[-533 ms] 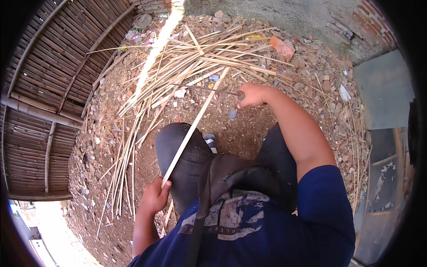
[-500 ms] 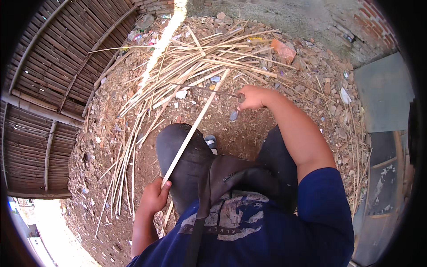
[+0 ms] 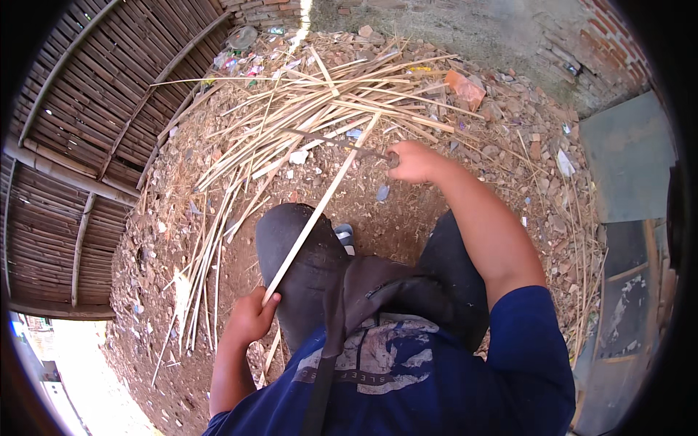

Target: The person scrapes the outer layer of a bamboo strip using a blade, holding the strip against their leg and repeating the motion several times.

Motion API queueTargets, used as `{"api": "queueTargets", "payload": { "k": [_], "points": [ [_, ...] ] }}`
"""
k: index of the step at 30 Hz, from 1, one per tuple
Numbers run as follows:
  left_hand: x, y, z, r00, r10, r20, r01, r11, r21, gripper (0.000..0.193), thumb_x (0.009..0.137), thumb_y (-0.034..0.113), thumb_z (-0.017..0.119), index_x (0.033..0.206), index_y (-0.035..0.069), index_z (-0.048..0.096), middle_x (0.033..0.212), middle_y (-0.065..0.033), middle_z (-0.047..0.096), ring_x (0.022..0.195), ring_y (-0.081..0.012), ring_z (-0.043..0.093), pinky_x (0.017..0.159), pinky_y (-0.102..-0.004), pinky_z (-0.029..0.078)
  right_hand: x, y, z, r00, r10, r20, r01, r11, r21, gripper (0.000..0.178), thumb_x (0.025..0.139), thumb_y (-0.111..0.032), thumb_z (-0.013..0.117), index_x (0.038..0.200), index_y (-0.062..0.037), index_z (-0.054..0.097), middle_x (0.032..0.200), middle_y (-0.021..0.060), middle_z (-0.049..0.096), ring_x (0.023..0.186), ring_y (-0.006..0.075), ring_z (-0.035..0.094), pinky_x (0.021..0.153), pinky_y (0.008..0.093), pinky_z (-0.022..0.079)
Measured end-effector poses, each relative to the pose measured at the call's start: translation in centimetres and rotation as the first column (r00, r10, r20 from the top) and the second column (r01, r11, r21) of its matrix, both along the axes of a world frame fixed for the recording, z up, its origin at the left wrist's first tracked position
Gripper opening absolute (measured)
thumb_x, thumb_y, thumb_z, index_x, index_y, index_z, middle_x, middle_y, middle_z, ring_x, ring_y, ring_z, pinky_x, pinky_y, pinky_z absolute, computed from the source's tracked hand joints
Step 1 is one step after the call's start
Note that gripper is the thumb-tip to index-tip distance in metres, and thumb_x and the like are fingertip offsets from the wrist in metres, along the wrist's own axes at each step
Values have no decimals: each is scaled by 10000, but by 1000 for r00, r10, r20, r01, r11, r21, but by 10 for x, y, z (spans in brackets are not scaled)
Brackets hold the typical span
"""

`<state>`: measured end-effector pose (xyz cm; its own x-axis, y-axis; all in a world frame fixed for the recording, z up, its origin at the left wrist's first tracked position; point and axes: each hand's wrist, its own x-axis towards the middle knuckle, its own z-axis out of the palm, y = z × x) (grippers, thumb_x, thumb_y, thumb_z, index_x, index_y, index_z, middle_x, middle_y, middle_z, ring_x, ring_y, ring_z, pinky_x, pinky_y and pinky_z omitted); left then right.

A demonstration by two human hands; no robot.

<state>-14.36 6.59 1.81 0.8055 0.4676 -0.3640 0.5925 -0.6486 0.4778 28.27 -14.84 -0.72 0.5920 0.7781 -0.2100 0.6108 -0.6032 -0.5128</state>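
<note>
A long pale bamboo strip (image 3: pixel 320 207) slants up across my left thigh, away from me. Its near end is gripped in my left hand (image 3: pixel 251 317), thumb laid along the strip. My right hand (image 3: pixel 416 161) is closed round the handle of a long, thin-bladed knife (image 3: pixel 334 142). The dark blade points left and crosses the strip near its far end, touching it or very close; I cannot tell which. Beyond the blade lies a heap of similar bamboo strips (image 3: pixel 342 94).
More strips (image 3: pixel 207 269) lie on the ground to my left. Stones and litter cover the dirt around me. A woven bamboo wall (image 3: pixel 80 87) stands at left, a brick and plaster wall (image 3: pixel 465 36) at the far side, and grey panels (image 3: pixel 629 160) at right.
The knife blade has tilted slightly on the strip, while both hands keep their grips. The bright band of sunlight beyond the heap has become much smaller.
</note>
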Motion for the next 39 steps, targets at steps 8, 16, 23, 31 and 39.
{"api": "queueTargets", "payload": {
  "k": [8, 16, 23, 31, 39],
  "points": [
    [14, 0, -4, 999, -31, -15, 32, 999, 43, 360, 1012, 337, 615, 940, -15, 594, 830, -275, 656, 843, -495, 642, 745, -536, 484, 34, -17, -32, 1000, -16, 25, 19, 992, -128, 447, 769, -303, 789, 1145, -67, 738, 1021, 183, 748, 968, 366, 715, 889, 463, 550],
    [-4, 6, -6, 1000, -25, -1, 25, 1000, 13, 319, 1009, 301, 603, 917, -4, 620, 845, -276, 662, 861, -496, 643, 751, -542, 488, -45, 11, 33, 900, 336, 277, -290, 937, -196, 369, 766, -204, 699, 1115, -92, 742, 945, 173, 742, 887, 371, 719, 804, 478, 574],
    [10, 1, 4, 1000, -25, -7, 25, 998, 50, 282, 998, 264, 605, 932, -9, 620, 864, -283, 668, 863, -497, 647, 756, -541, 492, 13, -21, -5, 991, -62, 121, 62, 998, 3, 421, 774, -196, 711, 1181, -91, 729, 1008, 203, 737, 967, 372, 713, 849, 472, 567],
    [1, -3, -16, 1000, -17, 8, 16, 999, 52, 248, 967, 231, 601, 919, -12, 603, 860, -284, 665, 883, -495, 648, 778, -529, 506, 4, -29, 0, 999, 27, 27, -21, 980, -198, 302, 785, -183, 692, 1070, -93, 729, 978, 160, 738, 930, 374, 713, 810, 483, 565],
    [-9, 9, -12, 1000, -12, 14, 12, 1000, -19, 240, 970, 224, 583, 928, -11, 611, 844, -271, 667, 833, -464, 662, 760, -501, 513, -29, -10, 30, 958, 140, 249, -121, 988, -92, 437, 782, -175, 690, 1213, -103, 712, 978, 163, 738, 925, 358, 721, 806, 483, 566]
  ]
}}
